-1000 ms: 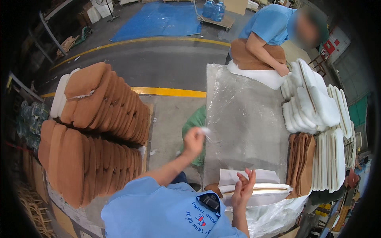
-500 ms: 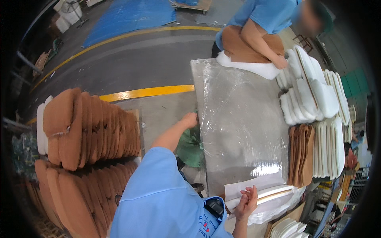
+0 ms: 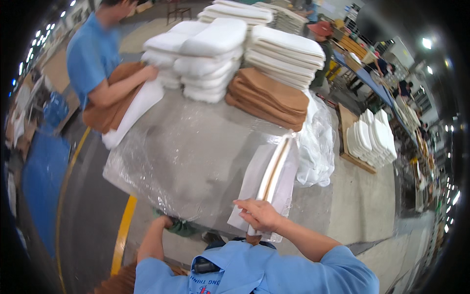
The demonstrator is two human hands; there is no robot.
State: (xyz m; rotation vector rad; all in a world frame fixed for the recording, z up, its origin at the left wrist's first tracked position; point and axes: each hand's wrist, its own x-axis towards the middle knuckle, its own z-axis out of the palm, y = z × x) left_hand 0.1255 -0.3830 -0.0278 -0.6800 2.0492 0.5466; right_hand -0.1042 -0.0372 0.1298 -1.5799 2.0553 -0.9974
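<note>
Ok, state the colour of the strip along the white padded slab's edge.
Brown; the white padded slab shows best in head view.

The padded piece (image 3: 274, 169) is white with a tan stripe. The thin sheet (image 3: 250, 183) is pale white. The table (image 3: 191, 152) is grey. The folded covers (image 3: 267, 100) are brown, and the stacked pads (image 3: 213, 41) are white. The near shirt (image 3: 235, 269) is light blue with darker blue letters and a bit of red. The bag (image 3: 183, 228) is green. The floor sheet (image 3: 41, 186) is blue, the floor line (image 3: 122, 235) is yellow, and one hat (image 3: 321, 28) is red.
</note>
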